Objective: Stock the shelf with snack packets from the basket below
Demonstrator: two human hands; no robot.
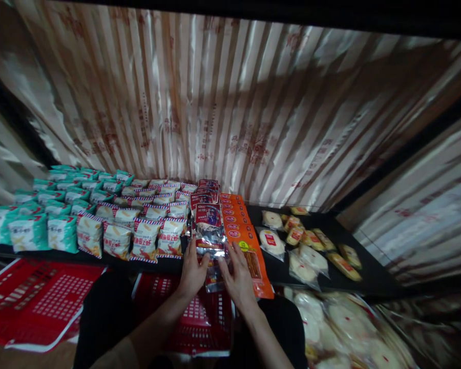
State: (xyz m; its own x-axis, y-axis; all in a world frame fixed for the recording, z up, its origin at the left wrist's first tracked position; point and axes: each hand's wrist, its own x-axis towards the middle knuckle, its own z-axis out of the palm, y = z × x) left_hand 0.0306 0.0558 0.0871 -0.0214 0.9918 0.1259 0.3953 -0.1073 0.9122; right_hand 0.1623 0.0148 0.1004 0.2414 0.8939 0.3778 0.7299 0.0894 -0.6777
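A row of dark red and silver snack packets runs from the back of the black shelf to its front edge. My left hand lies along the left side of the front packets, fingers stretched forward and thumb apart. On the other side, my right hand rests with its fingers spread, against the front packets and over the edge of an orange strip of snack packaging. Between my hands, a shiny packet reaches down past the shelf edge. What lies under my fingertips is partly hidden.
White snack bags and green-and-white bags stand in rows on the left. Round, flat wrapped foods and yellow packs lie scattered right. Below are red baskets and a heap of wrapped rounds. Sheeting hangs behind.
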